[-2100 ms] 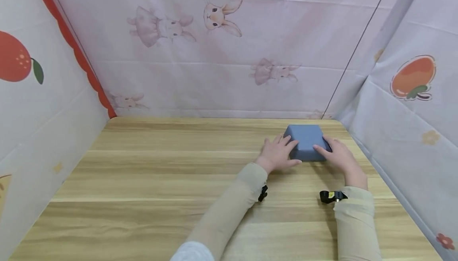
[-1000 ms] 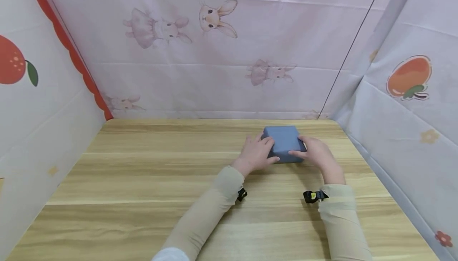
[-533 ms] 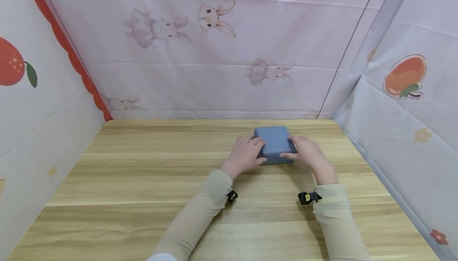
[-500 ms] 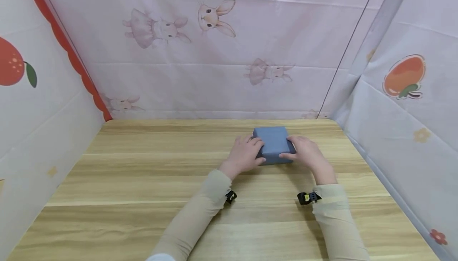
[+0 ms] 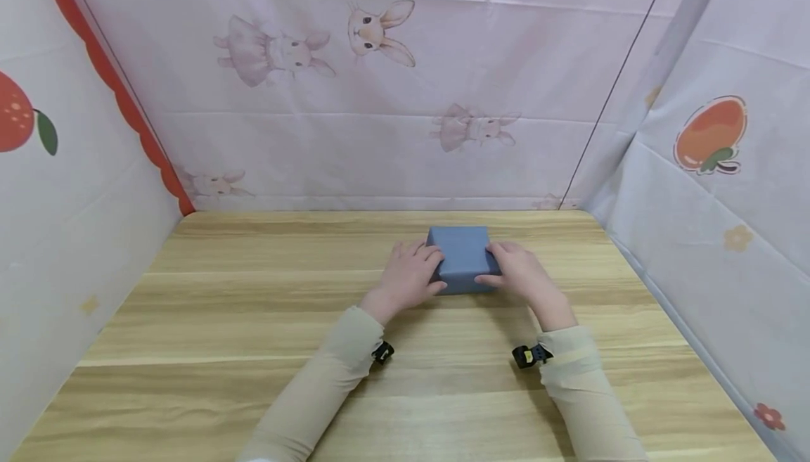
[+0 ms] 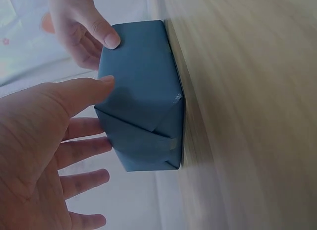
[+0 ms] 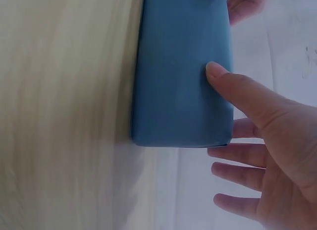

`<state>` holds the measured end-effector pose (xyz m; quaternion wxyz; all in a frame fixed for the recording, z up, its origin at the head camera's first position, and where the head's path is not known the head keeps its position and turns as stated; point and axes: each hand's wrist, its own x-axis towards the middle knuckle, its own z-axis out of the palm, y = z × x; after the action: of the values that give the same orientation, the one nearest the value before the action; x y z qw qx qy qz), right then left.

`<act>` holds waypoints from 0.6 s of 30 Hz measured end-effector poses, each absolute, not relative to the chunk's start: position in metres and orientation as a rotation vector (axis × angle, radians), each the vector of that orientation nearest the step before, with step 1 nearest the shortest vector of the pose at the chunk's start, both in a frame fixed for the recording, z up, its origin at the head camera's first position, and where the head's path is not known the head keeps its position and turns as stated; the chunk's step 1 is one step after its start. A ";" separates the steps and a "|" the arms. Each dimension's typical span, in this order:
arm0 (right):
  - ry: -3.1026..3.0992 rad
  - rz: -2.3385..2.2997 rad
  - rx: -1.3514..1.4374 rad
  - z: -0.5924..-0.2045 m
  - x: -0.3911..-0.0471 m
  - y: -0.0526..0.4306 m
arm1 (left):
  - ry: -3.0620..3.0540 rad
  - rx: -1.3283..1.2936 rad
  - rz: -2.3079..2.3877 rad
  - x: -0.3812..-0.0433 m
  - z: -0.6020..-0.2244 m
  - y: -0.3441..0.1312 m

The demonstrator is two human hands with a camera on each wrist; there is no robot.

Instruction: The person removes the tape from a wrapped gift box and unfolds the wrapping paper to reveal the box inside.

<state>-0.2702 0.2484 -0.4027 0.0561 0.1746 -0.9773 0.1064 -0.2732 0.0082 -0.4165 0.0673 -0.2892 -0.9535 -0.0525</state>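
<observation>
A box wrapped in blue paper (image 5: 460, 252) sits at the back of the wooden table, right of the middle. My left hand (image 5: 405, 280) lies along its left end, thumb against the front face and fingers spread at the side and top edge. At the right end is my right hand (image 5: 519, 271), its thumb also on the front. Folded paper flaps show on the box's end (image 6: 141, 141) in the left wrist view, where my left fingers look nearly straight. The right wrist view shows my right thumb (image 7: 237, 88) extended on the box, with the lower fingers spread below its end.
The wood-grain table (image 5: 253, 349) stretches across the view. A rabbit-print cloth (image 5: 304, 152) hangs behind it, with fruit-print cloths on the left and right. Black wrist cameras (image 5: 530, 356) are strapped at both sleeves.
Between both hands, the blue-wrapped box has moved left along the back of the table, from near the right corner toward the middle. Both arms shifted left with it.
</observation>
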 end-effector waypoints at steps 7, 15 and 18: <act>-2.909 0.296 0.604 -0.404 -0.267 0.234 | -2.888 -0.861 -0.180 -0.266 -0.413 -0.009; -2.879 0.269 0.650 -0.406 -0.264 0.220 | -2.863 -0.857 -0.154 -0.263 -0.415 -0.026; -2.871 0.256 0.673 -0.407 -0.264 0.215 | -2.872 -0.865 -0.159 -0.260 -0.414 -0.032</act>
<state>-0.2641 0.2150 -0.4068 0.0908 0.2264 -0.9660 0.0862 -0.2600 -0.0323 -0.4138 0.0692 -0.2872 -0.9539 -0.0528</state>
